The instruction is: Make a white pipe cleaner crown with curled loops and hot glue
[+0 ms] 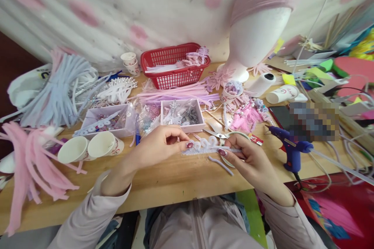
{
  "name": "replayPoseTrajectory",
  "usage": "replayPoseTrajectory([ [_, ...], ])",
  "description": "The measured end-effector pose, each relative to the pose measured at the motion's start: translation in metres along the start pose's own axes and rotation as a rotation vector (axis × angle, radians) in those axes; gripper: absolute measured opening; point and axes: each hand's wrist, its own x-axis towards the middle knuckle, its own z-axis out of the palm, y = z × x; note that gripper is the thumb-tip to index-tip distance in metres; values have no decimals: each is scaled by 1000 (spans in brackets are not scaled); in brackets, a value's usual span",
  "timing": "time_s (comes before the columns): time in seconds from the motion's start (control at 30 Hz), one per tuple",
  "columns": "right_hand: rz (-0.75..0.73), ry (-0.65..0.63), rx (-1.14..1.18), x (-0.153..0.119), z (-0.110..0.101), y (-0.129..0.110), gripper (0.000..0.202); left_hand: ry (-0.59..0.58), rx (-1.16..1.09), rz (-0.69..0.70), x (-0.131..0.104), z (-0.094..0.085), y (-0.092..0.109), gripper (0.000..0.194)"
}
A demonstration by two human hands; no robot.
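Note:
Between my hands is a pale lilac pipe-cleaner piece (pixel 206 144) with several small curls along its top and a straight strip below. My left hand (pixel 163 144) pinches its left end between thumb and fingers. At the right end my right hand (pixel 248 157) is closed on it, thumb on the near side. A short loose pipe cleaner (pixel 221 165) lies on the wood just below. Scissors (pixel 217 134) rest behind the piece, their handles partly hidden by my right hand.
A blue glue gun (pixel 289 146) stands at the right with its cord trailing. Paper cups (pixel 73 150), pink pipe cleaners (pixel 37 159) and bead boxes (pixel 183 126) crowd the left and middle. Behind are a red basket (pixel 173 76) and a white mannequin head (pixel 257 35).

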Motion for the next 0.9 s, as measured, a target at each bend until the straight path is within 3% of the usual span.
replayPoseTrajectory([
  [0.33, -53, -78, -79, 1, -6, -1, 21, -91, -54, 33, 5, 1, 7, 19],
  [0.6, -67, -71, -66, 1, -3, -2, 23, -37, -23, 138, -4, 6, 8, 16],
  [0.9, -64, -86, -31, 2, -3, -5, 21, -43, -11, 129, -9, 7, 10, 15],
])
